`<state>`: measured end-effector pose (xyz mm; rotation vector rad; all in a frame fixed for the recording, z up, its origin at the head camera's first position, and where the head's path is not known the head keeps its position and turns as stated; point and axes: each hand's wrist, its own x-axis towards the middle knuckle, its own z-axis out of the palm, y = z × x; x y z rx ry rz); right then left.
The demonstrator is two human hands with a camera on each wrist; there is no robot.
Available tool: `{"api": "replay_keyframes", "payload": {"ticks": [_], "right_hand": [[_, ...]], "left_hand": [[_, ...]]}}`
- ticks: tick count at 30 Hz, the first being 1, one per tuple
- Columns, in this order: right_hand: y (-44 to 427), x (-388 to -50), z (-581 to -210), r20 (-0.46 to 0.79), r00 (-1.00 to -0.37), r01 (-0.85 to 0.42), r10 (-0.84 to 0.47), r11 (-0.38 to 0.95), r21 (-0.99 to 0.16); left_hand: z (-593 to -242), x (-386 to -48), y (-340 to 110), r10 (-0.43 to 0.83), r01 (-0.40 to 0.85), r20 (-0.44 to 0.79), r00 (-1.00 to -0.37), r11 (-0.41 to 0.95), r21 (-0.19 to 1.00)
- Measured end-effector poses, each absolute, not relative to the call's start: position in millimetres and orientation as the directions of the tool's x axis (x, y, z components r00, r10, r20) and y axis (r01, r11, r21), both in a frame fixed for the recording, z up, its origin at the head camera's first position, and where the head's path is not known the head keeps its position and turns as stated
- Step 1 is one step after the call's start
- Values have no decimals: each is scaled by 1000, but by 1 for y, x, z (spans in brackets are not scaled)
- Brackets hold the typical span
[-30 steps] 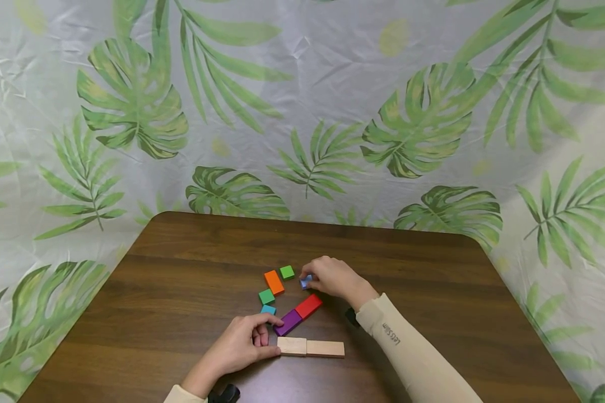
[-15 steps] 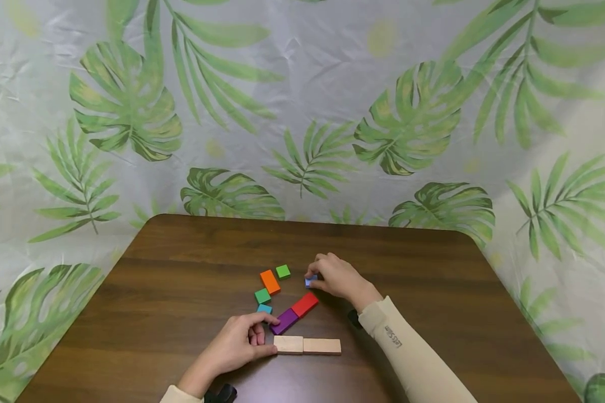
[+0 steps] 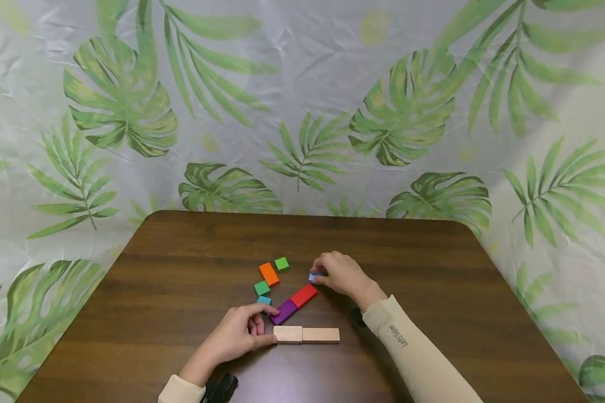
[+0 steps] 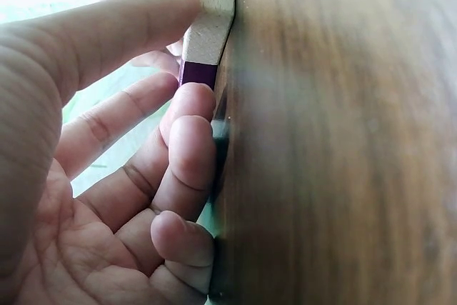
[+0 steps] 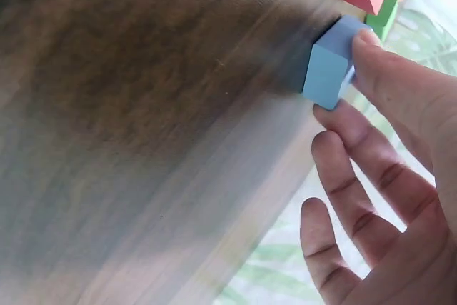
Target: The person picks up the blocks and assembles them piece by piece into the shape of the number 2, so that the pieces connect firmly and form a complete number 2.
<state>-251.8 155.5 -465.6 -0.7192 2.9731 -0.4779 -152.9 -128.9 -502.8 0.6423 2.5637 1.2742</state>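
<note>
My right hand [image 3: 341, 274] pinches a small light-blue block [image 5: 328, 69] between thumb and fingers, just beyond the far end of a red block [image 3: 304, 295]. Whether the two touch is hard to tell. End to end with the red block lies a purple block [image 3: 284, 312], in a slanting row. My left hand [image 3: 237, 333] lays its thumb on the left end of a plain wooden block [image 4: 213, 12] and its index fingertip on the purple block; its other fingers are bent in. A second, flatter plain block [image 3: 320, 335] continues to the right of the first.
Left of the slanted row, a teal block [image 3: 264, 300], a green block [image 3: 262, 288], an orange block [image 3: 269, 274] and a light-green block [image 3: 282, 264] form a loose curve. All lie on a brown wooden table [image 3: 408, 257] before a leaf-patterned cloth [image 3: 322, 84].
My right hand has shifted the light-blue block a little to the right and nearer the red block's far end. My left hand keeps its place at the blocks. The head view has moved slightly.
</note>
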Motion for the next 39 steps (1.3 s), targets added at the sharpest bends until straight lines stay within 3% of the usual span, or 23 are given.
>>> {"api": "replay_keyframes", "payload": {"ticks": [15,24,39], "right_hand": [[162,-251,-471,46,-897,-427,-439,837,-342],[163,-250,-470,102,-832,-553,-545,801,-232],[162,-253,-470,103,-804,-594,-586,786,-172]], "left_hand": [[-502,-153,-129,470,300,17,-882,534,791],[-503,-153,-129,476,310,27,-879,527,791],[-504,-155,-130,471,298,17,-882,530,794]]}}
